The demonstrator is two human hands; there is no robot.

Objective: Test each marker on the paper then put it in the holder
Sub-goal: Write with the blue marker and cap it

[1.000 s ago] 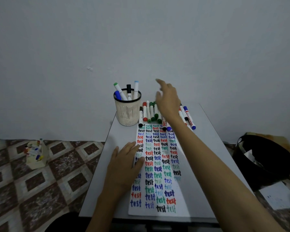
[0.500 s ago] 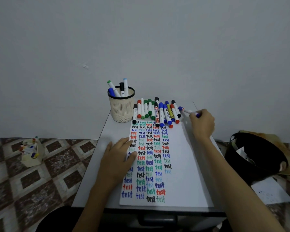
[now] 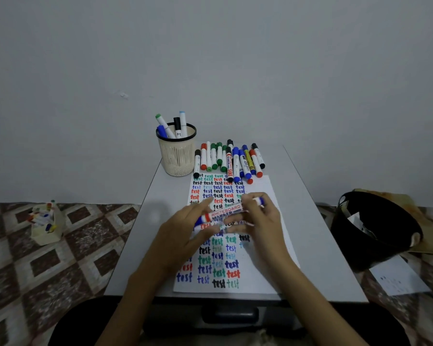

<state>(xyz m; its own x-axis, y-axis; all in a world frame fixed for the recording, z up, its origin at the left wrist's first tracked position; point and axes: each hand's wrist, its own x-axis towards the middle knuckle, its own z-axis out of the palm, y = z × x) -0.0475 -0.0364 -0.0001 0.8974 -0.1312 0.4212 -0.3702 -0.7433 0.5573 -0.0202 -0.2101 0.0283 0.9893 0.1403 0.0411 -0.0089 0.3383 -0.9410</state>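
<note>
Head view, logged near to far. Nearest: two forearms reaching in over the near edge of the table [image 3: 323, 245], meeting above the middle of the paper [image 3: 260, 270]. Between them, a whiteboard marker [image 3: 225, 212], pinched at its blue left end by the left hand [image 3: 185, 236] with thumb and curled fingers, and gripped round the barrel toward the other blue end by the right hand [image 3: 258, 221]. Held roughly level over the sheet; contact with the sheet not discernible, some motion blur. Changed within the last second: right hand back at mid-sheet from the far right end of the loose row, where it was closing on this marker; left hand lifted off the paper's left edge, where it had lain flat. Read as: pick done, uncapping in hand, no test stroke yet for this one. Worth noting: sheet no longer pinned, so liable to slide under the first stroke unless held again. Under the hands: columns of "test" in black, blue, red and green down the left part of the sheet, right part blank. Beyond: row of markers [image 3: 229, 158] lying side by side across the paper's far edge, presumably untested. Just beside the row, on its left: holder [image 3: 176, 156], upright, with four markers [image 3: 178, 123] standing in it. Judged early in the task: few in, many left.
</note>
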